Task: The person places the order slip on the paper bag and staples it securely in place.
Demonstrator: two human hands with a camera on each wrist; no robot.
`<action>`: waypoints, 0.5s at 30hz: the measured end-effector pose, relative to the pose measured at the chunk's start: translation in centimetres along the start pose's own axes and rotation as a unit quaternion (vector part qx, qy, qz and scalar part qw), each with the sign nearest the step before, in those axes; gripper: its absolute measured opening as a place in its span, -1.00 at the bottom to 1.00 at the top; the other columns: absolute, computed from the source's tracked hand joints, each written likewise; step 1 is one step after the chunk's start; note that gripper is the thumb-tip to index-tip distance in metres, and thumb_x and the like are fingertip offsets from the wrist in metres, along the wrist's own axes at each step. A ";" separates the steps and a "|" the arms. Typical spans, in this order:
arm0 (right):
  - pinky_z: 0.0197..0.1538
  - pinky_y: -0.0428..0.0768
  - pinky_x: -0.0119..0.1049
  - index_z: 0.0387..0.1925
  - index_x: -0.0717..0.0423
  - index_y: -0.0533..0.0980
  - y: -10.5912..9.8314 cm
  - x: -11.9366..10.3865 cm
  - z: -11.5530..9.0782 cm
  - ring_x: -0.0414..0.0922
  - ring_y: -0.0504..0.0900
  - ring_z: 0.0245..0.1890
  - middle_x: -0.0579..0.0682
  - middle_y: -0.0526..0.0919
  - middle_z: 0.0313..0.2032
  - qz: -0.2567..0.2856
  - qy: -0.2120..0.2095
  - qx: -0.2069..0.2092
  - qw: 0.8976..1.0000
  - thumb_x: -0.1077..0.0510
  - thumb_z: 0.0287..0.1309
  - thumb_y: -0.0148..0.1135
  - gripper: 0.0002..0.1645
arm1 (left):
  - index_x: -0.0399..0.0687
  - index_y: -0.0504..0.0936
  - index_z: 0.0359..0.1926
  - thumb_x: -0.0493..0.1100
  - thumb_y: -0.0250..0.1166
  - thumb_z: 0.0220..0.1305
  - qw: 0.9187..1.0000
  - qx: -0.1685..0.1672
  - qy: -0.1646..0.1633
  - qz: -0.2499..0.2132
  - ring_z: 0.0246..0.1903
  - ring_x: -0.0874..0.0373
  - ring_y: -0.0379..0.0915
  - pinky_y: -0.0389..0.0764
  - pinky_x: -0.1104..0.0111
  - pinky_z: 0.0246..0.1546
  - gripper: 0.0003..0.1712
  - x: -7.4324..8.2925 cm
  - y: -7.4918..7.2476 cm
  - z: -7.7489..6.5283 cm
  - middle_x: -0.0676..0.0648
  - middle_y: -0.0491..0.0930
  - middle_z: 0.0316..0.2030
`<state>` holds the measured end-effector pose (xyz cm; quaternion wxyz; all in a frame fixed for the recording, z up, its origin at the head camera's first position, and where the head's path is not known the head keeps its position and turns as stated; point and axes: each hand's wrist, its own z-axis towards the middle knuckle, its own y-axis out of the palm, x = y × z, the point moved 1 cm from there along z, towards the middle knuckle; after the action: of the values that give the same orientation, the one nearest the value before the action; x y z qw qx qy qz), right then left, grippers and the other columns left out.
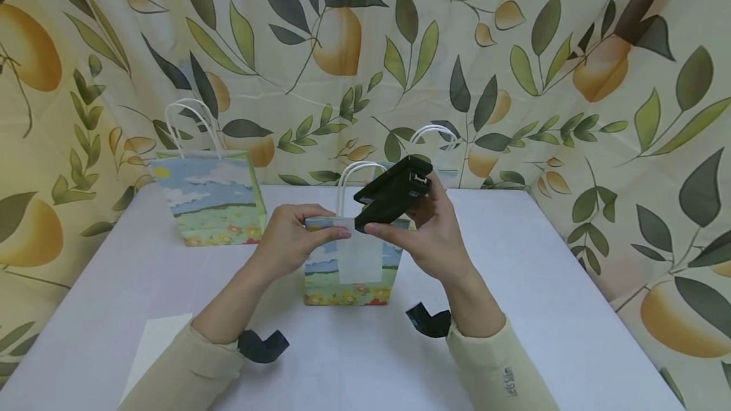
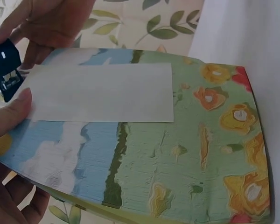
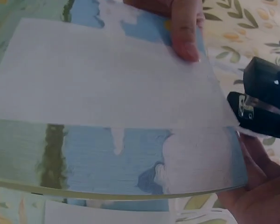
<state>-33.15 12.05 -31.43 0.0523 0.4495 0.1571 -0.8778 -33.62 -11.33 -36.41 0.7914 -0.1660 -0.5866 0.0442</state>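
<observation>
A small paper gift bag (image 1: pixel 320 287) printed with sky, meadow and flowers stands upright mid-table. A blank white paper slip (image 1: pixel 360 262) lies flat against its front, at the top edge. My left hand (image 1: pixel 282 240) pinches the bag's top left edge, thumb over the slip in front and fingers behind. My right hand (image 1: pixel 442 236) grips a black stapler (image 1: pixel 394 198), tilted, at the bag's top right. In the right wrist view the stapler (image 3: pixel 266 84) has its nose right at the slip's upper corner, its arms apart.
A matching gift bag (image 1: pixel 211 202) with white handles stands at the back left. Another white handle (image 1: pixel 434 132) shows behind the stapler. A white sheet (image 1: pixel 151 341) lies by the left forearm. A leaf-and-fruit printed curtain (image 1: pixel 354 113) hangs behind the white table (image 1: pixel 502 259).
</observation>
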 end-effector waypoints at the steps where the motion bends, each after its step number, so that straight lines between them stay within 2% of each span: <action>1: 0.25 0.63 -0.21 0.40 0.11 0.30 0.0 0.2 0.2 -0.08 0.73 0.08 -0.06 0.68 0.11 -0.003 0.004 -0.004 1.000 0.47 -0.08 0.58 0.02 | 0.08 0.87 -0.24 -0.06 0.61 0.11 1.000 0.000 0.002 0.003 -0.35 0.16 0.69 0.63 0.38 -0.35 -0.82 0.0 0.0 0.0 0.05 0.83 -0.25; 5: 0.26 0.63 -0.17 0.48 0.00 0.28 -0.1 0.8 0.5 -0.03 0.74 0.09 0.08 0.70 0.08 -0.008 0.018 -0.037 0.999 0.46 -0.03 0.55 0.07 | 0.10 0.87 -0.24 -0.05 0.61 0.11 1.000 -0.004 0.003 0.014 -0.28 0.17 0.68 0.64 0.33 -0.28 -0.82 0.0 -0.2 0.1 0.07 0.83 -0.24; 10: 0.29 0.61 0.00 0.63 -0.22 0.11 0.3 1.3 0.7 0.04 0.69 0.16 0.17 0.68 0.13 -0.018 0.015 -0.074 0.997 0.43 0.05 0.52 0.24 | 0.09 0.87 -0.24 -0.07 0.60 0.13 1.000 -0.009 -0.005 0.020 -0.20 0.16 0.71 0.67 0.19 -0.13 -0.84 0.2 -0.3 0.1 0.07 0.82 -0.24; 15: 0.32 0.54 0.14 0.65 -0.23 0.05 0.7 1.5 0.7 0.08 0.67 0.18 0.13 0.64 0.23 -0.042 -0.005 -0.081 0.996 0.39 0.06 0.54 0.28 | 0.07 0.87 -0.24 -0.10 0.59 0.15 0.999 -0.013 -0.004 0.030 -0.24 0.15 0.70 0.66 0.19 -0.16 -0.86 0.3 -0.5 0.0 0.07 0.82 -0.26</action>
<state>-34.39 11.29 -32.41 0.0530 0.4320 0.2464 -0.8659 -33.56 -11.73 -35.97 0.7850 -0.1934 -0.5854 0.0607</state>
